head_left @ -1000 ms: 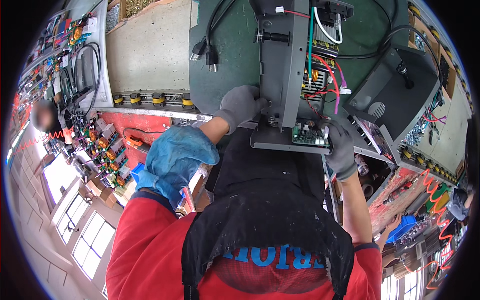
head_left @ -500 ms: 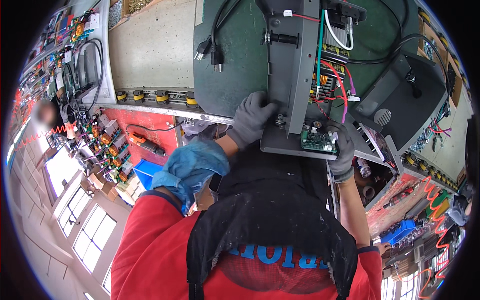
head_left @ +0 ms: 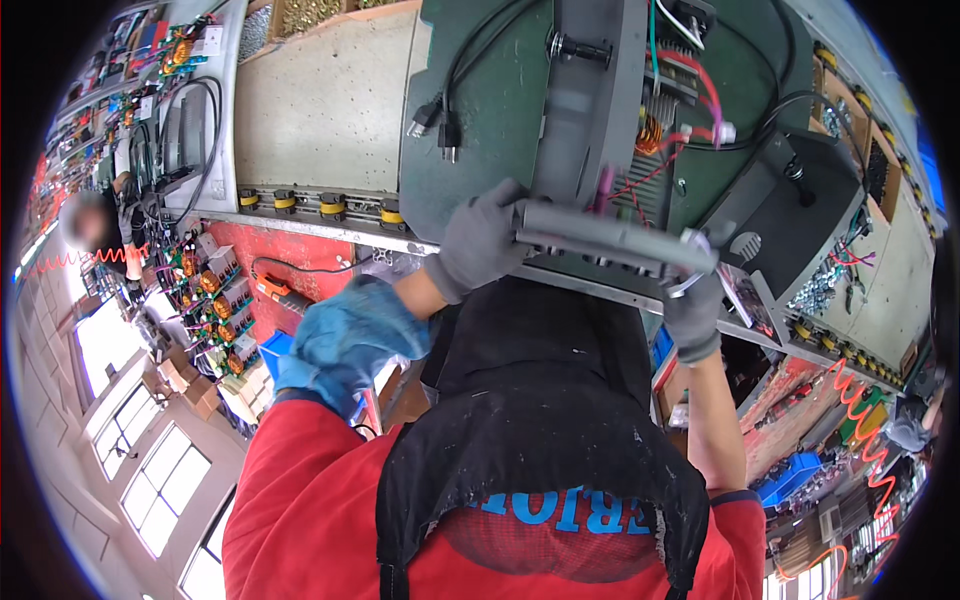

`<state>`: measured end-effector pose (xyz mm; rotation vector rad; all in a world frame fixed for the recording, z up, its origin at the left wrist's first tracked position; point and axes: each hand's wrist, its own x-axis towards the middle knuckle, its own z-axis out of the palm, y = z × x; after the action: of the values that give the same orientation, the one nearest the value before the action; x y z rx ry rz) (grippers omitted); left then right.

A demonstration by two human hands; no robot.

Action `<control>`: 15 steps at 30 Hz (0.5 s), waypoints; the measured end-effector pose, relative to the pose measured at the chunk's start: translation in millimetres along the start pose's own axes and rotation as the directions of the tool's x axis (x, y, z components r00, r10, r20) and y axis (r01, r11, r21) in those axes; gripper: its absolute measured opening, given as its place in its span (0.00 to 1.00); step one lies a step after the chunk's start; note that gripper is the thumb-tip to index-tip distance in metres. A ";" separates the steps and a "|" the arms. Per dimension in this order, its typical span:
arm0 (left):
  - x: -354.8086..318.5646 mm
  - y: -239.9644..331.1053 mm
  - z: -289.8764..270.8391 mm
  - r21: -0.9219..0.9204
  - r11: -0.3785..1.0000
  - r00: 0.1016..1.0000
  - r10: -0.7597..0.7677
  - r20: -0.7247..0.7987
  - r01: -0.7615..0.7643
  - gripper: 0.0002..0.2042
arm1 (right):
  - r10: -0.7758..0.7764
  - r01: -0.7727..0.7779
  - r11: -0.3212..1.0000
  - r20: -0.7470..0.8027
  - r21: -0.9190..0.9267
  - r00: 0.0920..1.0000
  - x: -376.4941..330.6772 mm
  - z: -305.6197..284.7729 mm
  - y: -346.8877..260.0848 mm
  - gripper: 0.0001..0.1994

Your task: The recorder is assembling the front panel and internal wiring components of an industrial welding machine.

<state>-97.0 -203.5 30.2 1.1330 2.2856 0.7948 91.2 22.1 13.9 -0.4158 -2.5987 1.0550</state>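
Both my hands wear grey gloves. A dark grey metal panel (head_left: 612,234) is held nearly edge-on at the near end of a grey metal chassis (head_left: 582,130). My left hand (head_left: 480,242) is closed on the panel's left end. Closed around its right end is my right hand (head_left: 693,315), partly blurred. The green circuit board seen earlier on the panel is hidden now. Red and purple wires (head_left: 708,85) run by the chassis, beside a copper coil (head_left: 650,136) and grey heat-sink fins (head_left: 660,185).
A green mat (head_left: 490,180) lies under the chassis. Power cord plugs (head_left: 449,138) rest left of it. At the right sits another dark metal housing (head_left: 785,195). Yellow-and-black rollers (head_left: 332,206) line the bench edge. An orange-and-black power tool (head_left: 282,292) hangs low left. A co-worker (head_left: 120,235) stands far left.
The panel has tipped up from lying flat with its circuit board showing to nearly edge-on. My right hand has turned with it, and my left hand has moved onto its left end.
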 end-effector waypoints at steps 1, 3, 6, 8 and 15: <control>5.8 6.9 -16.6 -0.050 0.998 0.999 -0.038 0.019 0.039 0.19 | 0.001 0.000 1.000 0.049 -0.023 0.999 15.0 -15.0 -6.3 0.18; 32.7 13.7 -49.2 -0.068 0.995 0.997 0.063 -0.053 -0.067 0.20 | 0.038 -0.038 0.999 0.025 -0.007 0.999 47.2 -37.2 -21.4 0.18; 82.0 22.6 -87.4 -0.273 0.958 0.992 0.064 -0.105 -0.090 0.23 | 0.063 -0.024 0.977 -0.184 0.210 0.981 106.7 -39.8 -32.1 0.19; 109.7 29.0 -103.5 -0.433 0.901 0.998 -0.011 -0.059 -0.015 0.25 | 0.166 0.009 0.844 -0.276 0.536 0.947 140.0 -20.5 -36.1 0.19; 170.8 33.8 -126.7 -0.660 0.748 0.998 0.053 -0.041 -0.067 0.33 | 0.163 0.126 0.887 -0.556 0.445 0.815 210.7 -1.8 -19.6 0.24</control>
<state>-251.8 -83.4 119.4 0.8493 1.7245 1.4951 -103.0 88.7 64.8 -0.5400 -1.7348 1.2681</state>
